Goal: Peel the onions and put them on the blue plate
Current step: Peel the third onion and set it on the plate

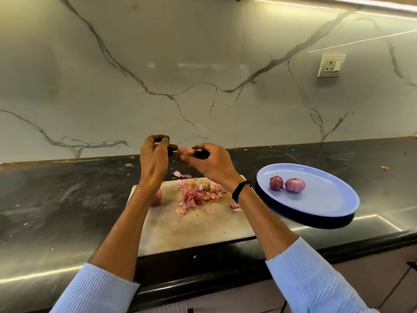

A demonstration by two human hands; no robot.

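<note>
Two peeled onions [276, 182] lie touching each other on the blue plate [338, 199], which stands on the dark surface [56, 199] just right of the cutting board [191, 231]. Both hands are raised above the board's far edge. The right hand [203, 159], with a black wristband [241, 190] at its wrist, has its grip closed round a third onion [186, 152], of which only a pale pink patch shows between the fingers. The left hand [155, 154] is close beside it, fingers curled and tips drawn together. Whether that grip pinches a strip of skin or nothing at all cannot be told. One more onion [156, 197] waits on the board, half hidden behind the left wrist, near a heap of peelings [198, 194].

The step in hand appears to be stripping the last skin from the third onion, with the task roughly half done.

Several things could go wrong from here. A freshly bared onion is slick, so a hard tug by the left hand might pop it out of the right and send it rolling across the surface. Because the hands work so high and far back, loose skin may fall beyond the board, where a few scraps [180, 175] already lie. A papery layer hidden under the fingers could be missed. Dropped rather than set down, the onion may knock the two on the shallow plate and start them rolling.
</note>
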